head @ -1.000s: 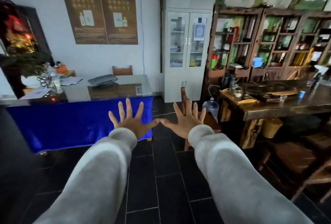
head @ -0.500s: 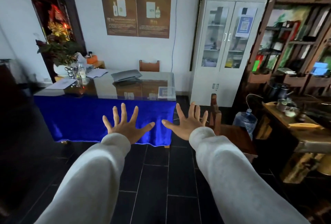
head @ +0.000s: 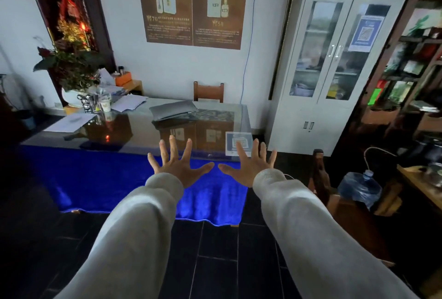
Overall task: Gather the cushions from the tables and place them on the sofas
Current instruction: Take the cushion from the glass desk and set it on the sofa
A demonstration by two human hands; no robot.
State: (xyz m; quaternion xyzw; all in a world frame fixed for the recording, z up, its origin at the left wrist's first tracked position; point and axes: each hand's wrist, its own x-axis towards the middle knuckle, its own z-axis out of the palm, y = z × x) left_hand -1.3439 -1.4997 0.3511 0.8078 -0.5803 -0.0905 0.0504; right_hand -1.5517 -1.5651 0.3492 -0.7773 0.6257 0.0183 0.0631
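A flat grey cushion (head: 173, 112) lies on the glass top of a table (head: 129, 131) draped in blue cloth, near its far edge. Both arms in grey sleeves are stretched out in front of me. My left hand (head: 178, 166) is spread with the palm down, in front of the table's near edge. My right hand (head: 248, 167) is spread the same way beside it, thumbs almost meeting. Neither hand holds anything, and both are well short of the cushion. No sofa is in view.
Papers (head: 129, 103), cups (head: 105, 104) and a potted plant (head: 69, 69) crowd the table's left end. A wooden chair (head: 208, 91) stands behind it. A white cabinet (head: 334, 64) is at the right, then wooden shelves (head: 411, 64), a chair (head: 334, 205) and a water bottle (head: 358, 188).
My view has turned left and come nearer the blue table, which now fills the centre. Both hands stay spread and empty, held out ahead of me.
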